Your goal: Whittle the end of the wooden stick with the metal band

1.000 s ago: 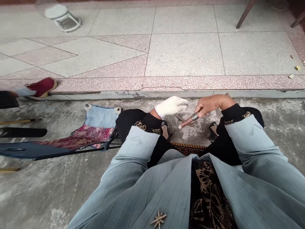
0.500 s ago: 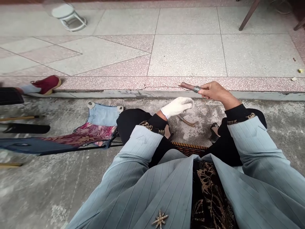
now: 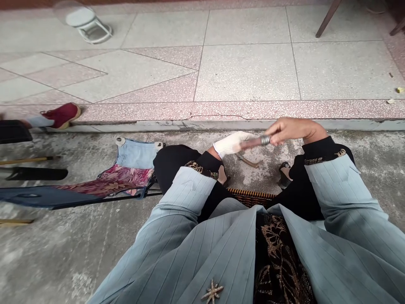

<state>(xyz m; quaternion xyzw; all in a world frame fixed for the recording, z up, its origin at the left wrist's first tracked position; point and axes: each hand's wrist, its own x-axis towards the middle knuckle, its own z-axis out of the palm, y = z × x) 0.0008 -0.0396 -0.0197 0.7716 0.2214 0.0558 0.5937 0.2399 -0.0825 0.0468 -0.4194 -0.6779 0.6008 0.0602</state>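
In my bare right hand (image 3: 286, 130), closed fingers grip one end of a short brown wooden stick (image 3: 250, 144). A coil of grey wire (image 3: 265, 139) is wound around the stick next to my fingertips. My left hand (image 3: 232, 142), in a white knitted glove, is closed just behind the stick's free end. Its fingertips are partly hidden and smeared by motion. A thin strand ran between glove and coil a moment ago; now it cannot be made out. On the concrete below lies a bent brown piece (image 3: 248, 161), perhaps a branch or handle.
A folding chair of blue and floral cloth (image 3: 126, 171) lies at my left. Beyond it are another person's red shoe (image 3: 65, 115) and long-handled tools (image 3: 38, 173). A raised tiled step (image 3: 164, 126) runs ahead, with a white stool (image 3: 91, 25) on it.
The stick has come down and tilted, its free end now in front of my gloved hand. My right wrist has turned over, and the left hand has shifted little.
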